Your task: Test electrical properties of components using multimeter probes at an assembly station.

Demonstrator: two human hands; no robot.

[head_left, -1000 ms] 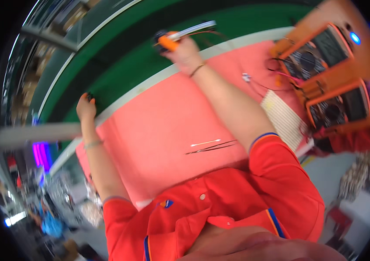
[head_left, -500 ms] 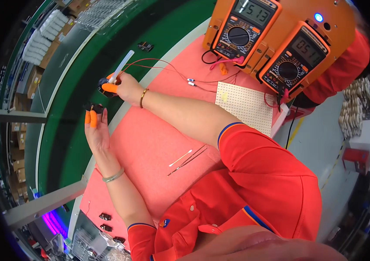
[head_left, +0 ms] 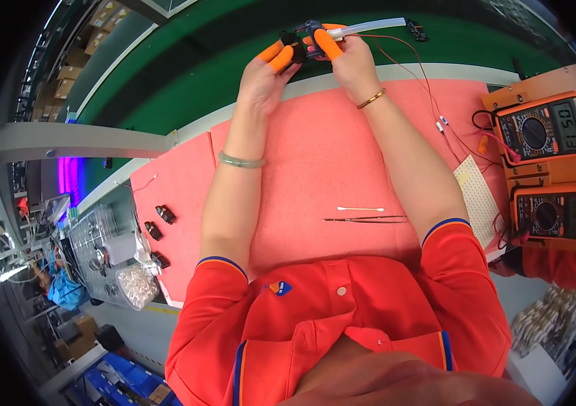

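Observation:
Both my hands are over the green surface beyond the mat, with orange finger cots on some fingers. My left hand [head_left: 264,80] is closed on a small black part [head_left: 293,49]. My right hand [head_left: 354,66] grips a dark clamp-like fixture [head_left: 313,35] that has a translucent tube [head_left: 377,26] pointing right. Thin red wires [head_left: 418,57] run from that hand down toward the meters. The black part and the fixture meet or nearly touch; fingers hide exactly how they join.
Tweezers [head_left: 369,220] and a cotton swab [head_left: 361,209] lie on the pink mat [head_left: 322,149]. Several black parts [head_left: 164,214] sit at its left edge. Two multimeters [head_left: 535,132] and a perforated cream sheet [head_left: 479,203] are at right. Another black part [head_left: 417,30] rests on the green surface.
The view has turned, so the meters now stand at the far right. My hands, apart before, have come together, bringing the black part up to the fixture.

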